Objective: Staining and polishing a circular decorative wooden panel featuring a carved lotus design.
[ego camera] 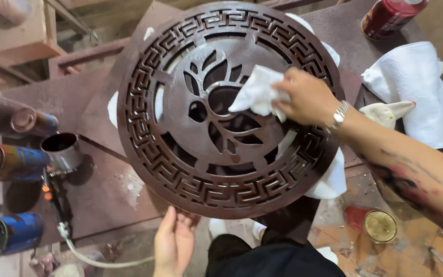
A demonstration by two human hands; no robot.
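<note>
Workshop setting, brown-stained counter point(108, 195) with paint dust and scuffs, wood scraps at the top left. Round brown metal grille point(229, 110) with a cut-out lotus centre and a key-pattern border lies flat on the counter, white cloth padding point(329, 182) showing under its right edge. Right hand point(306, 97) is over the grille's centre-right, grip clamped on a small crumpled white rag point(257, 92), rag pressed onto the lotus cut-outs just left of the fingers. Metal watch band point(339, 114) on that wrist, forearm streaked with dark and red marks. Left hand point(174, 243) sits at the grille's lower rim, fingers spread apart and pointing up, fingertips touching or just under the edge, holding nothing. Folded white towel point(419, 90) well to the right of the grille, a cream cloth piece point(388, 113) just beside the right wrist. Red spray can point(390, 15) top right. Left side: spray gun cup point(62, 151) with hose point(93, 259), blue spray cans point(11, 161) and brown cans point(14, 118) lying on their sides. Round tin lid point(380, 225) on the floor at the lower right.
</note>
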